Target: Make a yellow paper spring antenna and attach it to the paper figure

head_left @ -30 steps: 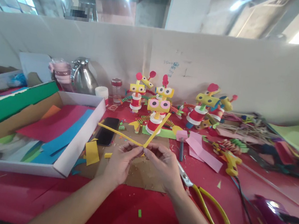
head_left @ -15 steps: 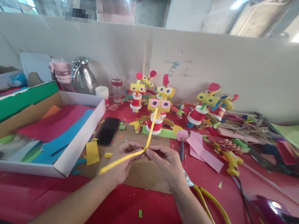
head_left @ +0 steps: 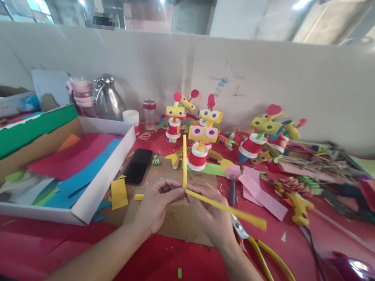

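The left hand (head_left: 159, 205) and the right hand (head_left: 209, 211) are close together, in front of the person and above a flat piece of brown cardboard (head_left: 170, 225). Both are nearly closed, with thumbs and fingers pinching a thin yellow paper strip (head_left: 185, 163) at its corner. One end points away toward the toys, and the other lies across the top of the right hand. The fingers hide the corner, so I can't be sure if it is one bent strip or two. They seem to pinch right there so that the fold won't slip or pop open.

The cardboard is likely there to keep the red worktop (head_left: 161, 269) from getting marked. Just past it stands a toy robot (head_left: 197, 160) with pink eyes and springy paper arms, maybe set in front so it is easy to look at.

The scissors (head_left: 240, 230) lie by the right arm, and the yellow glue gun (head_left: 302, 211) is farther right, perhaps to be easy to grab. On the left, a white box (head_left: 28, 212) holds colored paper, which probably keeps the sheets in one place.
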The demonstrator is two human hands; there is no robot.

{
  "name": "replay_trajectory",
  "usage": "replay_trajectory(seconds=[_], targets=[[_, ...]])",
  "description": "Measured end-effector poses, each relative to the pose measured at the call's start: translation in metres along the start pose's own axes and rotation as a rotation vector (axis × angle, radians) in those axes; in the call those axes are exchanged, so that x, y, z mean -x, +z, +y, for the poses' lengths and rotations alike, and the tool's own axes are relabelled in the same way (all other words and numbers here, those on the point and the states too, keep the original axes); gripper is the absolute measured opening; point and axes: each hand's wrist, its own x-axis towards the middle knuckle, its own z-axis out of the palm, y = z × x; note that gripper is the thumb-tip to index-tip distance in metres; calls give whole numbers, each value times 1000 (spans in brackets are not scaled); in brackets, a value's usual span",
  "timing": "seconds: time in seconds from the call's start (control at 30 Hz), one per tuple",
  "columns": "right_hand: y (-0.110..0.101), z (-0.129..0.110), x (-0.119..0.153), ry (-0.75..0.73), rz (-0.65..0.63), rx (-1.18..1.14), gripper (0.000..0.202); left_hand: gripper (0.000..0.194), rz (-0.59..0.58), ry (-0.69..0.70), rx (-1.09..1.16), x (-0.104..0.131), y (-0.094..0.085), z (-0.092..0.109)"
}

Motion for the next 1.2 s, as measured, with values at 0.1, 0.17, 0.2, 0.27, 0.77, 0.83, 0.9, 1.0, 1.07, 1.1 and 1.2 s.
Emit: replay_trajectory(seconds=[0.1,0.17,0.2,0.27,0.77,0.83,0.9,1.0,1.07,1.1,1.2], targets=[[3,-2,1,12,1,-48,16,16,14,39,16,1,2,-1],[5,0,1,60,25,-95,12,18,13,46,31,1,2,-1],[5,1,1,87,39,-127,11,19,7,40,35,2,3,-1],[5,3,1,135,48,-188,11,20,-10,23,35,2,3,-1],[-15,3,-7,258,-201,-205,10,23,-264,-68,-240,1,-8,14],[-17,5,-7,247,-230,-185,13,24,-267,-49,-283,0,-9,14],[-18,6,-7,246,-241,-156,15,25,-266,-42,-301,0,-10,14],[-18,4,-7,248,-241,-107,13,26,-266,-49,-306,1,-8,13],[-18,2,-7,270,-218,-112,12,25,-255,-49,-283,2,-6,12],[-18,1,-7,289,-203,-127,13,24,-245,-47,-254,2,-4,11],[-16,-1,-7,335,-157,-172,18,19,-189,-60,-106,1,0,9]])
